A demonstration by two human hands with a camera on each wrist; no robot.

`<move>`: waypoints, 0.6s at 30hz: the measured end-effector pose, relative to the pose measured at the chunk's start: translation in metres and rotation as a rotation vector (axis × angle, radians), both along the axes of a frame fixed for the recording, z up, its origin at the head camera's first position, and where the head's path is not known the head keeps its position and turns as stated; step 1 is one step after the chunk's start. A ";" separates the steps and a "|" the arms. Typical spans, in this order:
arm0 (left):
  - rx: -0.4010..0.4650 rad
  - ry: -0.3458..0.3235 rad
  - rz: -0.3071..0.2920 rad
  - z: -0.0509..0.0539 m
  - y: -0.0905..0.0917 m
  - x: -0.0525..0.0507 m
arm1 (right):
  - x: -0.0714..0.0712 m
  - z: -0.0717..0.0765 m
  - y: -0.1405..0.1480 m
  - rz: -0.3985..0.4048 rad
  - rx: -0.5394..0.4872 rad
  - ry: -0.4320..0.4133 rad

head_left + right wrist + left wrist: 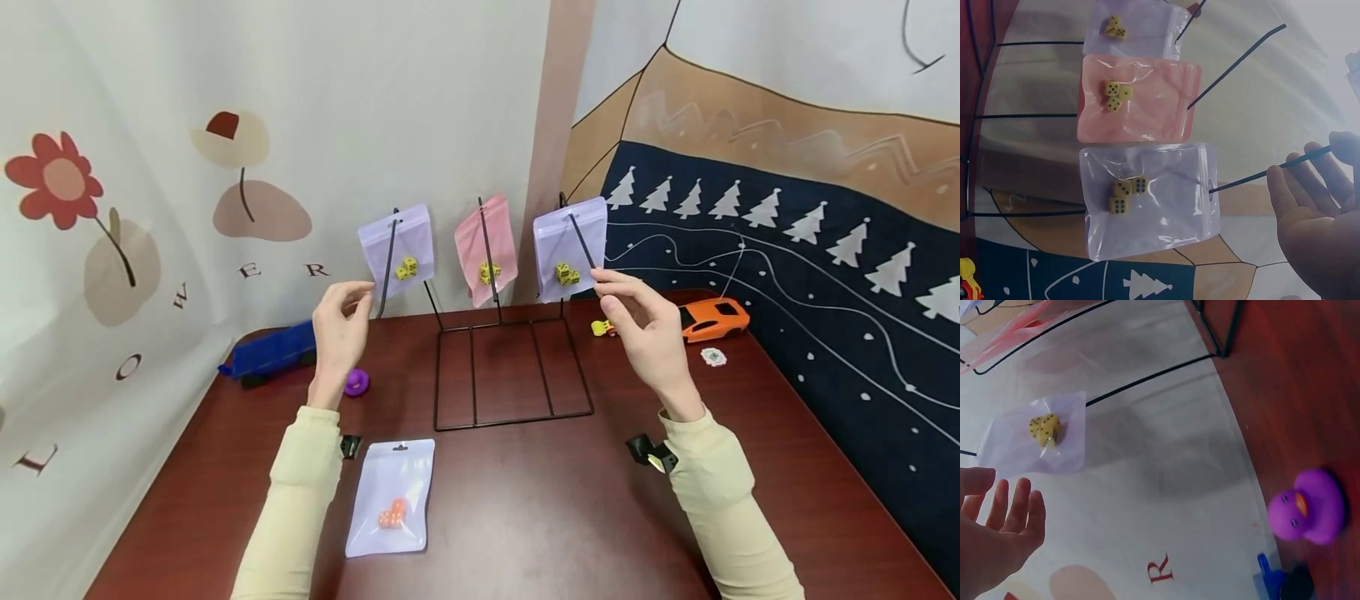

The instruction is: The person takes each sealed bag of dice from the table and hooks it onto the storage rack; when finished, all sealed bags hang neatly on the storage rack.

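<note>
My left hand (341,329) is raised beside the left edge of a lilac zip bag (375,239) with yellow dice, its thumb and index tips close together. In the left wrist view the thumb overlaps a corner of the bag (1013,440); contact is unclear. My right hand (645,333) is up near the right-hand lilac bag (551,242). The right wrist view has its fairly straight fingertips along the outer part of a black hook rod (1241,182), the thumb apart. Between these bags hangs a pink bag (472,237), also with yellow dice.
All three bags hang on a black wire rack (513,421). A lilac bag (375,500) with orange dice lies in front. A blue toy truck (273,354) and purple rubber duck (357,382) are left; an orange toy car (716,319) and a small yellow toy (602,328) are right.
</note>
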State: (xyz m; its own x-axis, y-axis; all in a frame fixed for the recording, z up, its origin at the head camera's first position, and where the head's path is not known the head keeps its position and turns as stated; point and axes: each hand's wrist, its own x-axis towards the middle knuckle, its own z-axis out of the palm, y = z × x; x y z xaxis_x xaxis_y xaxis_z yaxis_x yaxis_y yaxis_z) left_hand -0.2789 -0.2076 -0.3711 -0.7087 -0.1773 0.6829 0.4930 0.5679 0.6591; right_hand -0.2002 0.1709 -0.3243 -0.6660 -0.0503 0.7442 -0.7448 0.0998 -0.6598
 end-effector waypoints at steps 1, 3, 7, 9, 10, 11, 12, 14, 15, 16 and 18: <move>-0.022 -0.003 -0.005 -0.001 -0.001 0.006 | 0.000 0.000 0.000 -0.003 0.002 0.000; -0.087 -0.041 -0.025 -0.003 -0.006 0.019 | 0.001 0.000 -0.001 -0.012 0.007 0.001; -0.264 -0.246 -0.112 -0.008 -0.023 0.053 | 0.001 0.000 -0.001 -0.022 0.002 -0.005; -0.360 -0.384 -0.161 -0.010 -0.033 0.071 | 0.000 -0.001 -0.001 -0.020 -0.012 -0.007; -0.400 -0.452 -0.187 -0.012 -0.038 0.080 | -0.001 -0.001 -0.001 -0.016 -0.018 -0.007; -0.446 -0.516 -0.211 -0.015 -0.042 0.089 | -0.002 -0.001 -0.001 -0.011 -0.024 -0.007; -0.487 -0.575 -0.236 -0.017 -0.046 0.098 | -0.004 -0.003 0.000 -0.008 -0.030 -0.007; -0.541 -0.679 -0.300 -0.024 -0.054 0.115 | -0.008 -0.007 0.003 -0.002 -0.035 -0.007; -0.556 -0.730 -0.331 -0.028 -0.057 0.123 | -0.010 -0.009 0.004 0.001 -0.035 -0.007; -0.563 -0.778 -0.360 -0.032 -0.059 0.131 | -0.012 -0.012 0.005 0.006 -0.036 -0.010; -0.568 -0.862 -0.408 -0.039 -0.064 0.145 | -0.016 -0.017 0.008 0.009 -0.035 -0.013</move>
